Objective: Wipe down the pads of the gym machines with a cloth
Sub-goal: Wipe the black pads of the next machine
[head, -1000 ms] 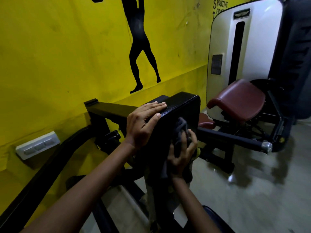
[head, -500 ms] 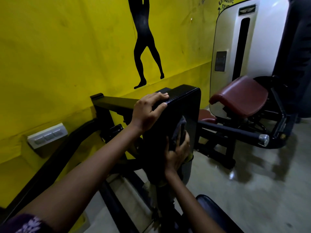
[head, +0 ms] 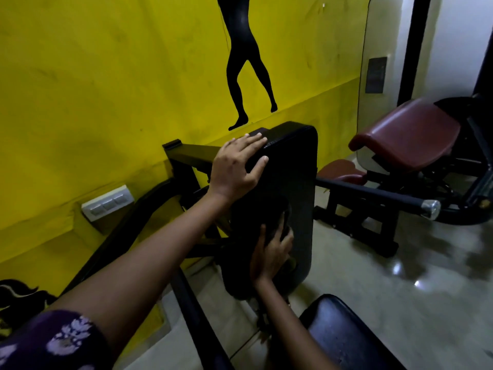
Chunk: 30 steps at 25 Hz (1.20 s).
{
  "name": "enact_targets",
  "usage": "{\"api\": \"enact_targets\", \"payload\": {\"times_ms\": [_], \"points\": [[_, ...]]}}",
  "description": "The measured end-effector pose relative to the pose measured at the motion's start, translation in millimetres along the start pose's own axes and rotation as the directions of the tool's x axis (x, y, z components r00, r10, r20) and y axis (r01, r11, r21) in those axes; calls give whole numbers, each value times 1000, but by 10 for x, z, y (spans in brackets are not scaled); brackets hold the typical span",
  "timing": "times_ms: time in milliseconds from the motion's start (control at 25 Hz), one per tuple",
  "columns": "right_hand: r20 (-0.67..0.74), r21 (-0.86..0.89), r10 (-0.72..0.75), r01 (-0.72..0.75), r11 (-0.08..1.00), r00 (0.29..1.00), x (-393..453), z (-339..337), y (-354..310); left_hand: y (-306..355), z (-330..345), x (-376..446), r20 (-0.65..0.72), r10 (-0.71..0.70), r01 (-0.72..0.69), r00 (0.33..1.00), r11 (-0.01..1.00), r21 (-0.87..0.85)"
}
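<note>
An upright black pad of a gym machine stands in front of me. My left hand rests on its top left corner, fingers spread over the edge and thumb on the front face. My right hand presses a dark cloth against the pad's lower front; the fingers curl round the bunched cloth. The cloth is hard to tell from the black pad. A second black pad shows at the bottom right.
A yellow wall with a white switch plate runs along the left. Black frame bars hold the pad. A maroon seat and a chrome-tipped bar stand to the right on a glossy floor.
My right hand has slid the cloth down the pad's front face, from the middle to the lower part. My left hand stays on the top corner. My view has moved closer.
</note>
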State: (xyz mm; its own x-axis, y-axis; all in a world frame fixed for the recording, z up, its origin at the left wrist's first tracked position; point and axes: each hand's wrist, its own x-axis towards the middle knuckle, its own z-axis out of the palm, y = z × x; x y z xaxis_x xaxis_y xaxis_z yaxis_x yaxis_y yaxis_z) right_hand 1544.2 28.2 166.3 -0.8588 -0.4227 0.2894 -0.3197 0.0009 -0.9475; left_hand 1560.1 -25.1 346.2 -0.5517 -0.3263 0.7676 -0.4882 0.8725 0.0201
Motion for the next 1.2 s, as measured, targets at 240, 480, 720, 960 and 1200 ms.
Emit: {"api": "enact_targets", "payload": {"times_ms": [240, 480, 720, 960, 1200], "points": [[-29, -59, -126, 124, 991, 992, -121, 69, -171, -38, 71, -23, -104, 37, -35, 994, 999, 24], [43, 61, 404, -406, 912, 914, -124, 117, 255, -44, 94, -14, -148, 55, -50, 988, 998, 39], [-163, 36, 38, -32, 999, 986, 309, 23, -340, -28, 108, -26, -171, 92, -79, 981, 993, 84], [-79, 30, 166, -164, 986, 983, 393, 82, 379, -55, 114, -27, -199, 155, -121, 968, 978, 170], [-89, 62, 189, -184, 981, 978, 748, -80, -315, -57, 124, -39, -196, 386, -306, 901, 888, 344]]}}
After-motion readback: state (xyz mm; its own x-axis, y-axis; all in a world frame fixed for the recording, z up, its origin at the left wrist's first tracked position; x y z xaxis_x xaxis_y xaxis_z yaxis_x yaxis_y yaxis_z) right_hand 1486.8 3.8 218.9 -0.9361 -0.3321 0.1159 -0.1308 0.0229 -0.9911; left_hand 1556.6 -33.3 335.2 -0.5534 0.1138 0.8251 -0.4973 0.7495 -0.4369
